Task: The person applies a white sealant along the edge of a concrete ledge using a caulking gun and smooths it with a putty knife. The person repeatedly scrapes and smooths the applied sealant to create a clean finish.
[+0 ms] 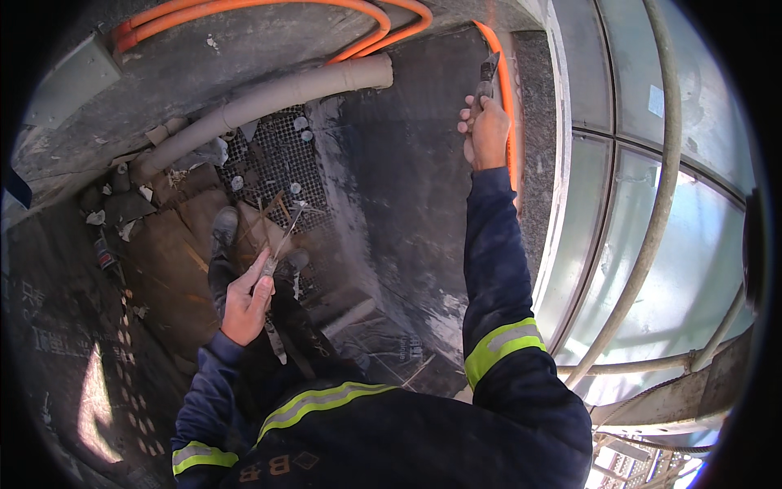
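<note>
My right hand (486,134) reaches far forward, its fingers wrapped round the dark handle of a narrow-bladed hand tool (486,77). The blade points away from me, close to an orange strip (503,73) that runs down the edge of the dark wall. Whether the blade touches the strip I cannot tell. Lower and to the left, my left hand (247,306) is closed on a long, thin, mortar-stained metal tool (282,248), seemingly a narrow trowel. It slants up from the fingers, and its other end (277,346) sticks out below the hand.
Glass panels (635,220) and a curved pole (658,196) stand at the right. A grey pipe (269,106) and orange conduits (269,6) cross the far left. Below are my shoes (224,224), a brown board (163,261), dark mesh (273,159) and scattered rubble (130,196).
</note>
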Available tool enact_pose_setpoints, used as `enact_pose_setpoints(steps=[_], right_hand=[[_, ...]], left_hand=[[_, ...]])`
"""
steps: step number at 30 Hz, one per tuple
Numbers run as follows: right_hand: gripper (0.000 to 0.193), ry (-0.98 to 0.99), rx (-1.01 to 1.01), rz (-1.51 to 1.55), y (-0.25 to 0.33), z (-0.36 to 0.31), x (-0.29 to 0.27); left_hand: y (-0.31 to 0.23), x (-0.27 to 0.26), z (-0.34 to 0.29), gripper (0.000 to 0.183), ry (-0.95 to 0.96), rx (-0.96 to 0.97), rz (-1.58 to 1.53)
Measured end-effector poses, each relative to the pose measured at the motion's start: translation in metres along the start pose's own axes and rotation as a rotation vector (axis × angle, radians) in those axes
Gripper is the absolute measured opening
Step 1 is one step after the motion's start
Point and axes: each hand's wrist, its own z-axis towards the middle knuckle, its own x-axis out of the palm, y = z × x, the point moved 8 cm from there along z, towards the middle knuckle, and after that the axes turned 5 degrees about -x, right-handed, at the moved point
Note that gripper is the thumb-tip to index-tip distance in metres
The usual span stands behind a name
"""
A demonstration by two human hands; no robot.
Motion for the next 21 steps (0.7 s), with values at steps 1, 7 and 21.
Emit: enact_pose_setpoints(steps=[1,7,21], right_hand=[[0.019,0.008,-0.013,0.101,0.003,0.003,-0.001],[0.017,0.031,-0.146,-0.062,0.038,0.024,0.008],[0.051,-0.03,-0.143,-0.105,0.014,-0.018,-0.005]], left_hand=[[-0.003,0.0,0.001,0.059,0.007,0.0,0.004],[-0.001,-0.018,0.0,0.057,-0.064,-0.04,-0.022],[-0.004,-0.015,0.01,0.06,-0.053,-0.021,-0.02]])
